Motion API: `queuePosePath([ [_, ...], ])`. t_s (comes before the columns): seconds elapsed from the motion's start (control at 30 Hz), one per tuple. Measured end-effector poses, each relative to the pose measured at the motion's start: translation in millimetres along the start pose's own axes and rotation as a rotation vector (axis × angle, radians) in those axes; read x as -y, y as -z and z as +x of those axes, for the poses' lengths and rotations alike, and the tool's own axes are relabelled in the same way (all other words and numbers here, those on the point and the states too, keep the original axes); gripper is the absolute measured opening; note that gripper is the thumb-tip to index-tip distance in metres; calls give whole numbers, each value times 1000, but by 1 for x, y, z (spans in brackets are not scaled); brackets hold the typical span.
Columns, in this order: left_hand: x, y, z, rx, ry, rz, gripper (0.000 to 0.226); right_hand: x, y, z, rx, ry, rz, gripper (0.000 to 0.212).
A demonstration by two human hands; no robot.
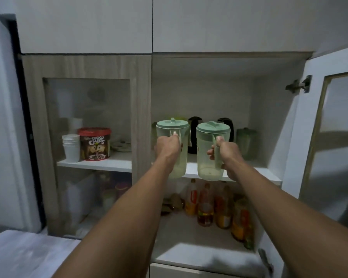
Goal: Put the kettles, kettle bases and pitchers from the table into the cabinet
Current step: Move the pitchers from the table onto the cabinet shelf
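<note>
Both arms reach up toward the open right side of the cabinet. My left hand point(167, 146) grips the handle of a clear pitcher with a pale green lid point(172, 128). My right hand point(226, 152) grips the handle of a second pitcher point(206, 153) of the same kind. Both pitchers hang upright at the front edge of the upper shelf point(255, 173). Behind them on that shelf stand two black kettles point(194, 135) point(228, 125), partly hidden, and a greenish pitcher point(246, 140) at the right.
The right cabinet door point(329, 141) stands open at the right. The left door point(88, 117) is shut; behind its glass are paper cups point(71, 146) and a Choco Chips tub point(94, 143). Several oil bottles point(205, 205) stand on the lower shelf.
</note>
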State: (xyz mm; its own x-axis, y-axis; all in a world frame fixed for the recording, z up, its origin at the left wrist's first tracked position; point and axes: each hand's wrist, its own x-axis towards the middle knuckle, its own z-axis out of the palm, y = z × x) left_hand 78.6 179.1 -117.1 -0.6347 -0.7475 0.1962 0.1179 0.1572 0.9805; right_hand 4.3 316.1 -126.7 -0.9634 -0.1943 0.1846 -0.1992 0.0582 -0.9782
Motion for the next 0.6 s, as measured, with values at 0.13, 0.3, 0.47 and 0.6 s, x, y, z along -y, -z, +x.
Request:
queuePosePath([
  [0.13,27,-24,68,-23,-3,19,35,-18,-26,60,10,4,26,44],
  [0.3,66,-51,157,-26,64,41,33,-44,-59,136,2,-29,25,43],
  [0.47,102,-73,222,-31,130,37,37,-77,-100,208,18,-122,56,42],
  [0.6,112,-85,286,-78,171,65,27,-84,-141,270,35,-143,82,40],
])
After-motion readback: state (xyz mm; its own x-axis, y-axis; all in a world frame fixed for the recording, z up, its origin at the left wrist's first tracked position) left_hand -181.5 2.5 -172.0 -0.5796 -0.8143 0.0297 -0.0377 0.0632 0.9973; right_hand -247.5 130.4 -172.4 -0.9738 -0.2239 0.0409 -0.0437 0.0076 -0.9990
